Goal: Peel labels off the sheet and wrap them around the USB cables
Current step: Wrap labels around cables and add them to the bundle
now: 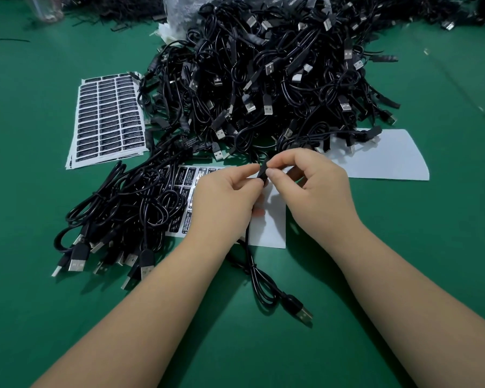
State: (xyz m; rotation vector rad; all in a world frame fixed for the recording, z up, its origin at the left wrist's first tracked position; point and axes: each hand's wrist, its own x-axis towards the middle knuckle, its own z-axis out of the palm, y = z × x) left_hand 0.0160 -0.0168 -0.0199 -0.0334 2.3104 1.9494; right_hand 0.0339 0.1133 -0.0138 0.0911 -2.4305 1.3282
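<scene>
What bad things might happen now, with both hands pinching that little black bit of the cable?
Possibly three things:
1. The left hand and right hand pinch the thin black USB cable at one small spot, so the label might wrap crooked.
2. Its silver plug trails loose on the green table and may snag.
3. The big black cable pile leans over the half-peeled white label sheet and could slide onto it.
</scene>
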